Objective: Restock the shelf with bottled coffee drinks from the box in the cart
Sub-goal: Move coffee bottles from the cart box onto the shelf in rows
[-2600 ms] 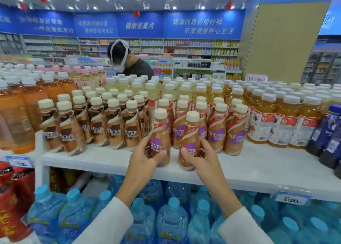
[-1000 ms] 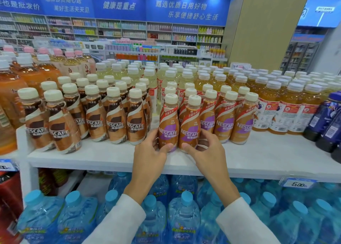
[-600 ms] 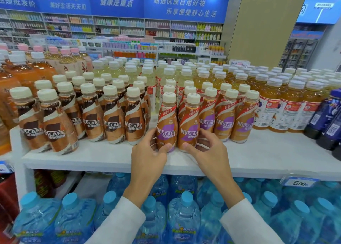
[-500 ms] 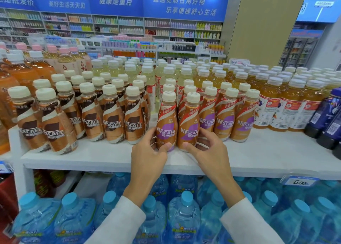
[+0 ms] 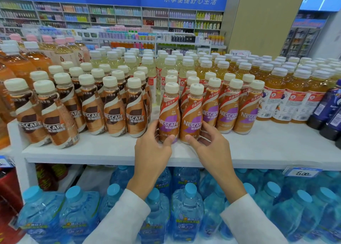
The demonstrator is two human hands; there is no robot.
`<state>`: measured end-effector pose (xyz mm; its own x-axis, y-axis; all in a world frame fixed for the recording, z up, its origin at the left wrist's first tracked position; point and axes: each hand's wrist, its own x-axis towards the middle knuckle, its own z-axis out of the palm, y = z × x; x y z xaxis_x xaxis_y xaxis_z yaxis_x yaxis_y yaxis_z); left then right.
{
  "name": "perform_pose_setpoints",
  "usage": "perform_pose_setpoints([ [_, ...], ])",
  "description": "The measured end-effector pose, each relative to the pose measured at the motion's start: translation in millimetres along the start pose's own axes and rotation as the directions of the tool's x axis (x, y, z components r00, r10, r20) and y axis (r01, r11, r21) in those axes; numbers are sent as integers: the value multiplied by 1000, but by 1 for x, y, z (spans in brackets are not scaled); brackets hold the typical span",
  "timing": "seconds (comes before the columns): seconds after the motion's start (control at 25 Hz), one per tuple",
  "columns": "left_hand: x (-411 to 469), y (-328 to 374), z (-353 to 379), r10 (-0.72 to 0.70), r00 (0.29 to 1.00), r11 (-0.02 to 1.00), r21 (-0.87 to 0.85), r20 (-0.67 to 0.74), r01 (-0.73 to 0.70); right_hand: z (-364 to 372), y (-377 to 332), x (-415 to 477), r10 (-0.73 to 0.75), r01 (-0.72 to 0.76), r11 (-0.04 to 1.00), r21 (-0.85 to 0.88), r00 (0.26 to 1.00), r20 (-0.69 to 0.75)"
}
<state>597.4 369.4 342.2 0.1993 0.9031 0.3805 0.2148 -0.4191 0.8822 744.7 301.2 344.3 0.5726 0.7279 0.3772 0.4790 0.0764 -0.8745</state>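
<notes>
While the left hand (image 5: 151, 151) wraps around one purple-label coffee bottle (image 5: 169, 114) low down, the right hand (image 5: 212, 148) grips the neighbour bottle (image 5: 191, 118), both upright near the shelf (image 5: 110, 151) front edge

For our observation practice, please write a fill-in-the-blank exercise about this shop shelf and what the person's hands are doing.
The left hand and right hand each grip a coffee bottle whose label has a ____ patch.
The water bottles below the shelf have ____ caps.
The price tag on the shelf edge reads ____.
Missing words: purple; blue; 6.00
</notes>
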Motion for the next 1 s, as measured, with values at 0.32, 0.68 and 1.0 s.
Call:
perform_pose_setpoints([
  [0.32,-4,2,1,60,998,994,93,-28,-57,2,5,2,-5,6,1000,-31,1000,6],
  [0.68,-53,13,-14,-28,997,988,152,-78,39,-19,-7,-41,-33,31,999,18,993,114],
  [1.0,-256,-44,-108,-263,801,908,143,-538,394,48,10,-192,-57,-55,983,174,812,580],
])
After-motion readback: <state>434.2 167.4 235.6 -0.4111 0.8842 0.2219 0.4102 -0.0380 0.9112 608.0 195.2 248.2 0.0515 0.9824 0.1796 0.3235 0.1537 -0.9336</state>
